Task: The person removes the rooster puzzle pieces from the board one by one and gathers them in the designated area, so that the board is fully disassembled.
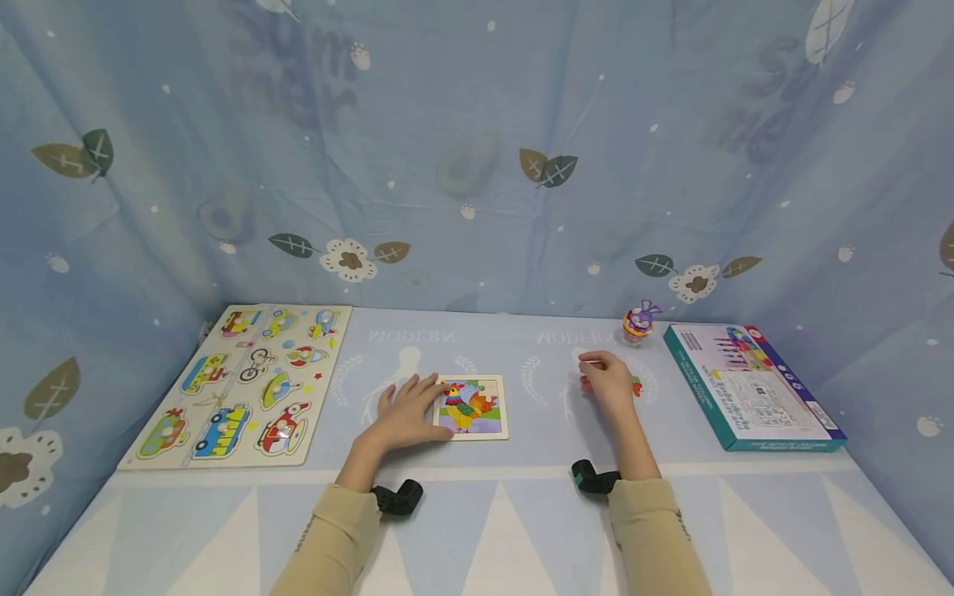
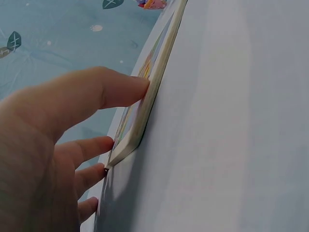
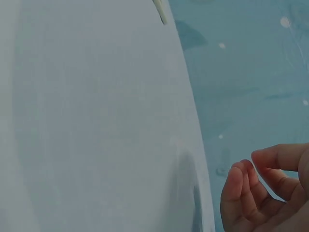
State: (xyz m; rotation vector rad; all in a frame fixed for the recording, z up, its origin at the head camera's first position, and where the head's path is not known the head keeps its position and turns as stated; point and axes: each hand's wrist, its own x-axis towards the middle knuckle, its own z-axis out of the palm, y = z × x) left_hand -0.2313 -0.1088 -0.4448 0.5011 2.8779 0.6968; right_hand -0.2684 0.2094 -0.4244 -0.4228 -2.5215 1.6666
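Note:
A small square wooden picture puzzle (image 1: 477,411) with a colourful rooster lies on the table. My left hand (image 1: 408,414) rests at its left side, fingers spread. In the left wrist view, that thumb (image 2: 128,92) touches the puzzle's edge (image 2: 145,111), while other fingertips lie by its corner. To the right, my right hand (image 1: 609,383) is over a small red item with green (image 1: 637,386), mostly hidden beneath it. In the right wrist view, the thumb and fingers (image 3: 234,186) of my right hand are bent towards each other with a narrow gap, nothing visible between them.
A wooden peg board of vehicles (image 1: 246,381) lies at the left. At the right is a flat box (image 1: 753,389) with teal sides. A small purple rabbit figure (image 1: 638,321) stands at the back, near the blue patterned curtain (image 1: 477,223).

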